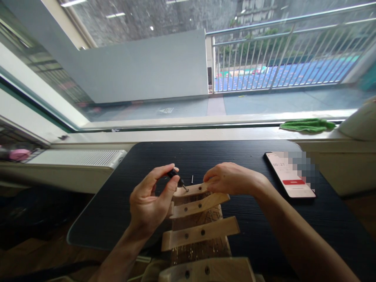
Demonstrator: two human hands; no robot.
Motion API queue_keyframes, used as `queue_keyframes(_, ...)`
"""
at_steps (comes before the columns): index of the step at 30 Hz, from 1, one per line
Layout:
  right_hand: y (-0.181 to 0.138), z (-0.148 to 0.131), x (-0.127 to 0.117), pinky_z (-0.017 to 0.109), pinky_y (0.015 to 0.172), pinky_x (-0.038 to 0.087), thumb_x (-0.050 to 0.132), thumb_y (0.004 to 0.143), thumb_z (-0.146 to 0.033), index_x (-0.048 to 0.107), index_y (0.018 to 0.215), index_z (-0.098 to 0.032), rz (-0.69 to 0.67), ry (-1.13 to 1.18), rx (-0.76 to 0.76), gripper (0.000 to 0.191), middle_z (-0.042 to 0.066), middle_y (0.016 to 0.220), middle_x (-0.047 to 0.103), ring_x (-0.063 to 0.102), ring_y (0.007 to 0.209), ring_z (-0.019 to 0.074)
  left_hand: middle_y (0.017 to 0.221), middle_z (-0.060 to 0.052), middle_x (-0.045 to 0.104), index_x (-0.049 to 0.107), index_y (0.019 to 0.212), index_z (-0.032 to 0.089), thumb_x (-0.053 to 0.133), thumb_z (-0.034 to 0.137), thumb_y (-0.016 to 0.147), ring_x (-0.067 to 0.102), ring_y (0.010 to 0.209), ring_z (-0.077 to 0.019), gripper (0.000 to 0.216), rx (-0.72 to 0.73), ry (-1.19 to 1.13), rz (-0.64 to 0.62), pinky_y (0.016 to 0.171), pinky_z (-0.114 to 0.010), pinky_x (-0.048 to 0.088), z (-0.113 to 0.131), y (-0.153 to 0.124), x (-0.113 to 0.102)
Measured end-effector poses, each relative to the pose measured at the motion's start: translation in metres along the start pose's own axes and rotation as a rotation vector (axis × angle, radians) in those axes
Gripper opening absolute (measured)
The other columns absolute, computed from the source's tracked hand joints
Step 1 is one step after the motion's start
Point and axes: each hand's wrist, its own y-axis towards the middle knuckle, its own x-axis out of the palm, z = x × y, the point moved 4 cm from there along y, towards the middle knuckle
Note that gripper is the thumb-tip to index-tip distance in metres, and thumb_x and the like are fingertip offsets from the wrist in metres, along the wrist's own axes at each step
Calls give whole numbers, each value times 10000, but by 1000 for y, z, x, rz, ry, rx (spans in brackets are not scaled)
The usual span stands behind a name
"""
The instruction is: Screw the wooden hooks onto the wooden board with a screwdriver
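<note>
Four wooden slats (217,229) line the black table (108,211); my neighbour's left hand (155,197) pinches one screwdriver (174,174), the right hand (232,179) the farthest slat (194,189). Table's far half: one screw (192,179); right side: one phone (289,172), "00:27".

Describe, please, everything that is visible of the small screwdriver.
The small screwdriver has a black handle and a thin, metallic-looking shaft. It is tilted, pointing down and to the right in the picture, its tip at what looks like a screw in the farthest wooden slat. The left hand pinches the handle between thumb and fingers.
</note>
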Motion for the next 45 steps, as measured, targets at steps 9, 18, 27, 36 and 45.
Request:
queue_keyframes(9, 0, 0, 0, 212, 628, 383, 452, 788, -363, 682, 970, -285, -11, 13, 22, 304, 7, 891, 686, 594, 767, 146, 988, -43, 626, 560, 1084, 220, 570, 191, 775, 601, 900, -168, 311, 24, 20, -62, 870, -345, 480, 1, 0, 2)
queue_keyframes(18, 0, 1, 0, 214, 647, 388, 445, 798, -367, 678, 983, -283, -9, 9, 2, 310, 7, 913, 689, 603, 788, 149, 929, -28, 593, 606, 1007, 221, 633, 206, 738, 575, 838, -149, 271, 109, 104, 30, 798, -315, 493, 8, 5, 5)
queue_keyframes(27, 1, 2, 1, 222, 663, 388, 451, 795, -364, 675, 994, -284, -7, 6, 10, 310, 8, 915, 688, 603, 796, 154, 953, -30, 629, 571, 1133, 248, 573, 196, 783, 609, 842, -151, 354, 94, 68, -34, 785, -301, 513, 2, 4, 4)
queue_keyframes(36, 1, 2, 2, 218, 637, 385, 437, 798, -371, 678, 971, -298, -2, 2, 11, 305, -1, 892, 686, 595, 762, 145, 999, -39, 631, 535, 1152, 225, 485, 204, 837, 616, 890, -157, 320, -32, -71, -137, 836, -321, 505, 3, 1, 6)
queue_keyframes(45, 0, 1, 2, 228, 630, 385, 439, 795, -400, 675, 975, -284, 8, -15, -11, 318, 6, 888, 688, 600, 766, 154, 915, -24, 554, 639, 1006, 243, 644, 207, 721, 559, 808, -135, 287, 86, 41, 58, 746, -280, 497, 8, 1, 9)
